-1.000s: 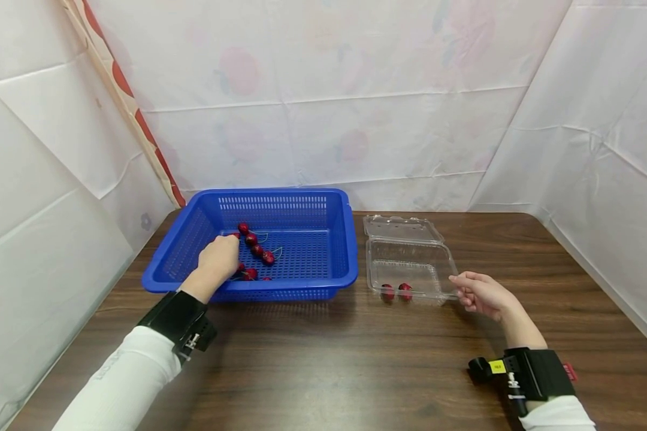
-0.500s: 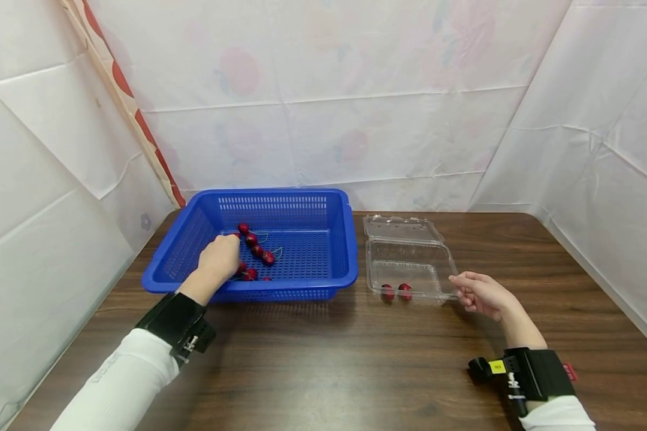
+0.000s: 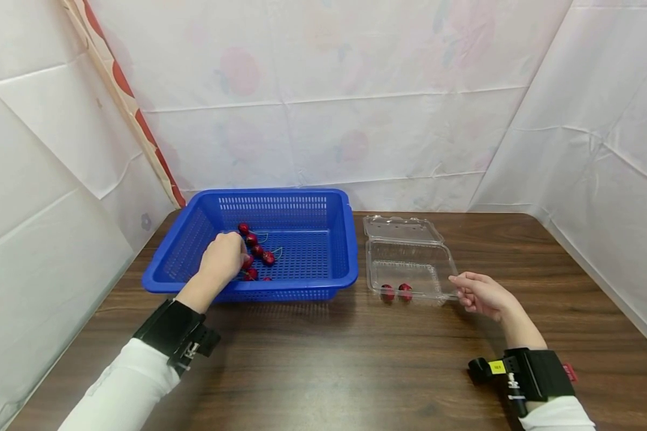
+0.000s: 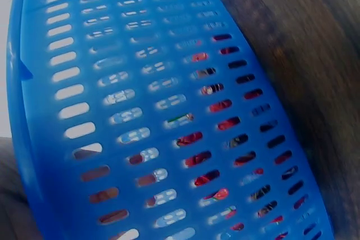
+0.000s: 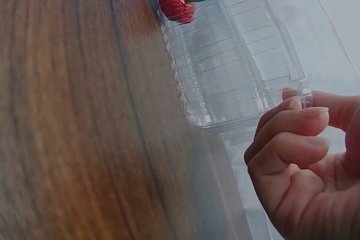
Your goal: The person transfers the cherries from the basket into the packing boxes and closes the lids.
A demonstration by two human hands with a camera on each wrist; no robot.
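Inside the blue basket (image 3: 288, 284), my left hand (image 3: 222, 257) reaches down with bent fingers and pinches a red cherry (image 3: 248, 261); its fingertips are partly hidden. More cherries with green stems, such as one cherry (image 3: 268, 258), lie around it on the basket floor. To the right stands a clear plastic clamshell box (image 3: 410, 263), lid folded back. My right hand (image 3: 482, 294) pinches its near right corner between thumb and fingers. Two cherries lie in the box along its near side; one cherry (image 5: 176, 3) shows in the right wrist view. The basket wall hides the left hand in the left wrist view.
Both containers stand on a dark wooden table (image 3: 323, 365), near its back edge. White patterned sheeting (image 3: 323, 108) hangs behind and at both sides. A narrow gap separates the basket from the clamshell box.
My left hand has shifted slightly right within the basket, and a cherry at its fingertips has moved right and up with it. The right hand and the clamshell box have stayed put.
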